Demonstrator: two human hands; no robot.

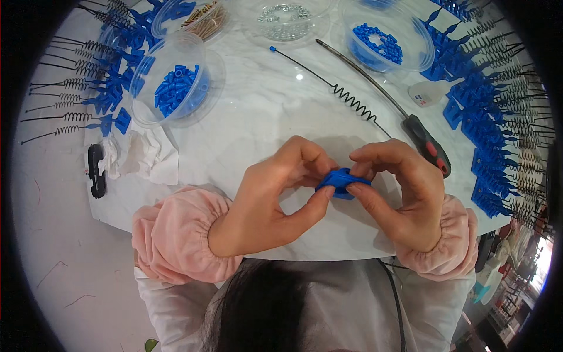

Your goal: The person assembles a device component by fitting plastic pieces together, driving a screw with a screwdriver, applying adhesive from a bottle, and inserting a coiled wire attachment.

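Between both hands, just over the table's front part, is a small blue plastic piece [341, 182]. My left hand [281, 190] pinches its left end with thumb and fingertips. My right hand [399, 188] grips the other end the same way, thumb in front and fingers behind. The fingers hide part of the piece, so its full shape cannot be made out. Beyond the hands lies a black wire with a coiled spring section [353, 102] and a blue tip; its lower end runs toward my right hand. A screwdriver [423, 141] with a black and red handle rests to the right of it.
Clear tubs hold blue tubular caps [177, 88], brass-coloured pins [204, 21], metal nuts [284, 21] and small blue parts [378, 44]. A small white bottle [429, 92] lies at right. Blue assemblies with springs [487, 126] line both sides. Crumpled tissue [146, 154] sits by a black object [96, 171].
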